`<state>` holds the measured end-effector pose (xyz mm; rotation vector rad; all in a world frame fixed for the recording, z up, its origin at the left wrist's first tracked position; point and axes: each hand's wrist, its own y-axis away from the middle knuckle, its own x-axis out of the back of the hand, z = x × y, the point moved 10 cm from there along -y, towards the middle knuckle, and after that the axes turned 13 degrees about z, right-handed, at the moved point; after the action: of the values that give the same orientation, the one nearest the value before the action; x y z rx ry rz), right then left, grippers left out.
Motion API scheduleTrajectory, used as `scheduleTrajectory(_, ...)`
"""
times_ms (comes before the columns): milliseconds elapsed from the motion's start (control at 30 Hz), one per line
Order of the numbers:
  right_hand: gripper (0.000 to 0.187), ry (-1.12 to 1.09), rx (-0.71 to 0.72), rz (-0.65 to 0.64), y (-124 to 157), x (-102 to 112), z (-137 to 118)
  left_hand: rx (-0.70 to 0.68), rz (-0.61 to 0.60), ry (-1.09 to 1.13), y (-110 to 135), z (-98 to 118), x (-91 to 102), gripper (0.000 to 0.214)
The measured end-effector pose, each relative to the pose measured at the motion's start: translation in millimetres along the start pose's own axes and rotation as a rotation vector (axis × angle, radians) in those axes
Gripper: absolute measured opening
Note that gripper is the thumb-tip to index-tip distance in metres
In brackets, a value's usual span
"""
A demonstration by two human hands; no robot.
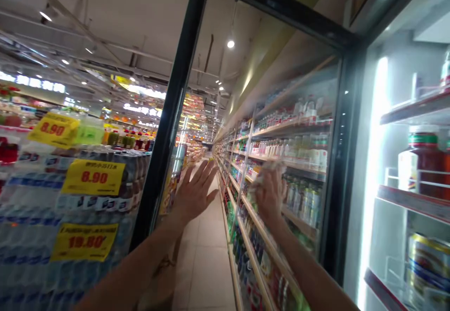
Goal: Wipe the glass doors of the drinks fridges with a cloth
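An open glass cooler door (281, 114) with a black frame stands in front of me. My left hand (195, 191) lies flat against its glass near the left frame edge, fingers spread. My right hand (269, 191) presses a crumpled white cloth (263, 173) against the glass further right, fingers closed round it. Through the glass I see the aisle and long shelves of drinks.
At the right, the open cooler (415, 184) holds bottles and cans on lit shelves. A stack of bottled water (70, 217) with yellow price tags stands at the left. A tiled aisle floor (207, 264) runs ahead between the shelving.
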<state>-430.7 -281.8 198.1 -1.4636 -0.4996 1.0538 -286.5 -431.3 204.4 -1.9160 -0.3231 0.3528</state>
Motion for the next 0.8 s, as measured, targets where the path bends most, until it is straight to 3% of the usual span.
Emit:
scheduleTrajectory(67, 0.047, -0.139, 0.273, -0.092, 15.1, -14.3, -62.9, 0.048, 0.009, 0.007, 4.9, 0.2, -1.2, 0.059)
scheduleTrajectory(100, 0.046, -0.167, 0.331, -0.115, 21.5, -15.7, -72.7, 0.08, 0.017, 0.011, 9.4, 0.7, -1.4, 0.059)
scheduleTrajectory(133, 0.044, -0.16, 0.328, -0.121, 25.3, -13.7, -66.4, 0.11, 0.027, 0.018, 15.3, 2.2, -1.1, 0.058)
scheduleTrajectory(200, 0.043, -0.058, 0.153, -0.099, 27.2, -1.1, -11.8, 0.139, 0.052, 0.037, 29.0, 8.4, 1.1, 0.059)
scheduleTrajectory(300, 0.048, 0.171, -0.285, -0.006, 34.7, 35.2, 106.0, 0.124, 0.07, 0.052, 45.3, 19.9, 4.5, 0.06)
scheduleTrajectory(367, 0.053, 0.258, -0.449, 0.068, 42.2, 54.6, 143.7, 0.108, 0.068, 0.046, 48.8, 23.1, 5.7, 0.061)
scheduleTrajectory(400, 0.054, 0.265, -0.457, 0.087, 44.2, 57.3, 141.8, 0.101, 0.066, 0.042, 48.4, 23.1, 5.9, 0.061)
scheduleTrajectory(467, 0.052, 0.227, -0.382, 0.066, 47.7, 48.8, 104.3, 0.091, 0.059, 0.037, 46.1, 21.9, 5.6, 0.062)
scheduleTrajectory(600, 0.043, -0.033, 0.039, -0.108, 64.9, 12.2, -38.8, 0.067, 0.039, 0.056, 52.0, 25.9, 4.2, 0.061)
scheduleTrajectory(667, 0.043, -0.128, 0.173, -0.151, 79.9, 11.1, -75.3, 0.042, 0.02, 0.084, 64.6, 34.7, 4.1, 0.059)
scheduleTrajectory(733, 0.043, -0.098, 0.134, -0.161, 92.7, 21.1, -56.8, 0.034, -0.002, 0.108, 79.6, 43.3, 4.7, 0.057)
scheduleTrajectory(800, 0.044, 0.022, -0.059, -0.154, 103.6, 37.7, 5.5, 0.044, -0.024, 0.109, 91.3, 48.8, 5.3, 0.057)
